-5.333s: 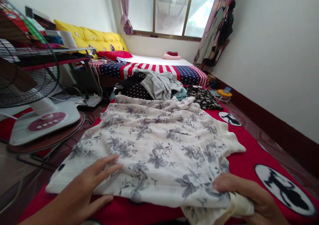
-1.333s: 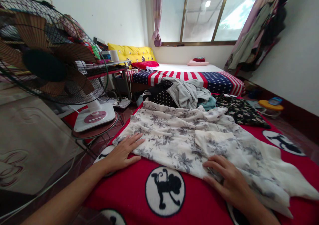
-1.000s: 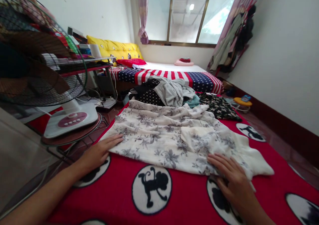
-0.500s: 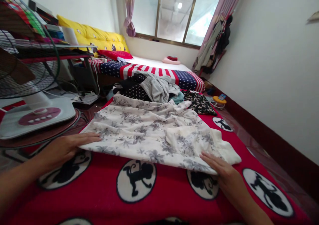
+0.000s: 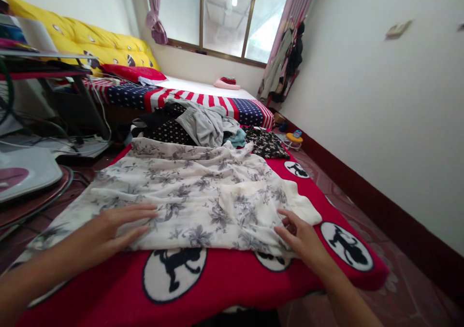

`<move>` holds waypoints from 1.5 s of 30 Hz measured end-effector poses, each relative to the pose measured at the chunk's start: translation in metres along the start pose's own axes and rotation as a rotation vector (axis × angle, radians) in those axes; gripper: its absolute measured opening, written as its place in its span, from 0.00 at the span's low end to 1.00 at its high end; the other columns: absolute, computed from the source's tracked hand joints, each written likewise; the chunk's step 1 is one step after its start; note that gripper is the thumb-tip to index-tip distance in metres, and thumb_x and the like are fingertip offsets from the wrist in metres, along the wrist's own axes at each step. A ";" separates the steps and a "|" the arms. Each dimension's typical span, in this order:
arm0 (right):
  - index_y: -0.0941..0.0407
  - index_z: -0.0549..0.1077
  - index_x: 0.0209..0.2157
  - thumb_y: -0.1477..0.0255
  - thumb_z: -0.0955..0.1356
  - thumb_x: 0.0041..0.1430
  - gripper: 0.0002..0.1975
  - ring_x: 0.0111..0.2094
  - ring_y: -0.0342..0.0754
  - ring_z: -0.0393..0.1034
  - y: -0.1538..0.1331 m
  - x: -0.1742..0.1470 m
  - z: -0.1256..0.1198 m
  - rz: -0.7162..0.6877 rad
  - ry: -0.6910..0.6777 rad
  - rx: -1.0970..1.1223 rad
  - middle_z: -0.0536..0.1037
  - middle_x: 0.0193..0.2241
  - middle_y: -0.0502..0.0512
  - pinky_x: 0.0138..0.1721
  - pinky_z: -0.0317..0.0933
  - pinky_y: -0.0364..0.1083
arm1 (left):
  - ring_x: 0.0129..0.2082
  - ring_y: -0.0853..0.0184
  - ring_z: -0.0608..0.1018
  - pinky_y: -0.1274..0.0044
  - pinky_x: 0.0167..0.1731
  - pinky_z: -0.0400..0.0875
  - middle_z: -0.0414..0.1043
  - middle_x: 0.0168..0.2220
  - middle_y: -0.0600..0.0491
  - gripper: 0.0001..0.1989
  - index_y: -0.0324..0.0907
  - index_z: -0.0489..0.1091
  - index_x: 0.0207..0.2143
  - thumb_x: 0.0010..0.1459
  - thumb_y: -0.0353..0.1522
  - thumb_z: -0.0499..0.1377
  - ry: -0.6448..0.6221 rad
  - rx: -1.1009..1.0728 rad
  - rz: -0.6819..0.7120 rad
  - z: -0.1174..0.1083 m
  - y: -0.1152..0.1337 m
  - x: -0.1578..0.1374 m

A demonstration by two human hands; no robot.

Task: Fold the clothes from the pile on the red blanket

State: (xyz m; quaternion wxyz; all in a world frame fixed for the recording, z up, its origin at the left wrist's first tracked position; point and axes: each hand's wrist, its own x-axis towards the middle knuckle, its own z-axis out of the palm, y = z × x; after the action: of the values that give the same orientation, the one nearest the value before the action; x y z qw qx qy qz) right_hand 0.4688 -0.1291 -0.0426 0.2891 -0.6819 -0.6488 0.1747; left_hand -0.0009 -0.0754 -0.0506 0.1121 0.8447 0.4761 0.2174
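A white garment with a grey flower print (image 5: pixel 192 206) lies spread over a red blanket (image 5: pixel 232 288) with monkey medallions. Its plain cream band is at the right end, and soft creases run across the cloth. My left hand (image 5: pixel 121 228) is over the near left part of the garment, fingers stretched out and thumb apart. Near the right front edge, by the cream band, is my right hand (image 5: pixel 299 235), its fingers bent a little and thumb spread. Neither hand grips the cloth; whether the fingertips touch it I cannot tell.
Behind the garment lies a heap of clothes (image 5: pixel 203 124), with a black flowered garment (image 5: pixel 268 142) to its right. A fan base (image 5: pixel 29 172) stands on a round stool at left. A bed (image 5: pixel 203 88) and a small yellow stool (image 5: pixel 294 138) are farther back.
The view has swung to the right. My left hand has left the garment's near left corner and moved inward over the cloth. My right hand has let go of the front edge.
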 end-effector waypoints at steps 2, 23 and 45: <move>0.60 0.73 0.49 0.61 0.66 0.54 0.24 0.25 0.48 0.69 0.000 0.002 0.005 0.012 -0.018 0.043 0.76 0.25 0.52 0.29 0.64 0.45 | 0.55 0.61 0.72 0.68 0.56 0.67 0.70 0.56 0.61 0.18 0.56 0.70 0.52 0.61 0.43 0.53 -0.087 -0.050 0.082 0.018 0.034 0.022; 0.54 0.66 0.55 0.64 0.66 0.57 0.24 0.58 0.59 0.60 -0.016 0.053 0.050 -0.332 0.184 -0.213 0.64 0.58 0.62 0.57 0.57 0.58 | 0.63 0.59 0.62 0.60 0.63 0.54 0.60 0.63 0.48 0.23 0.46 0.61 0.60 0.61 0.32 0.54 0.000 -0.067 0.159 0.090 0.089 0.070; 0.55 0.70 0.31 0.62 0.62 0.63 0.13 0.45 0.56 0.69 -0.001 0.073 0.074 -0.412 0.423 -0.138 0.76 0.41 0.61 0.48 0.61 0.56 | 0.42 0.55 0.72 0.62 0.45 0.65 0.72 0.37 0.48 0.10 0.44 0.76 0.35 0.54 0.25 0.57 0.300 0.417 -0.324 0.011 0.018 0.067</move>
State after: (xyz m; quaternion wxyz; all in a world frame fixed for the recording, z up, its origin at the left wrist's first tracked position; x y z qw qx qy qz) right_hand 0.4296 -0.0443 -0.0894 0.4003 -0.5752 -0.7091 -0.0780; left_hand 0.0482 -0.0271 -0.0355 -0.1020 0.7211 0.6501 0.2167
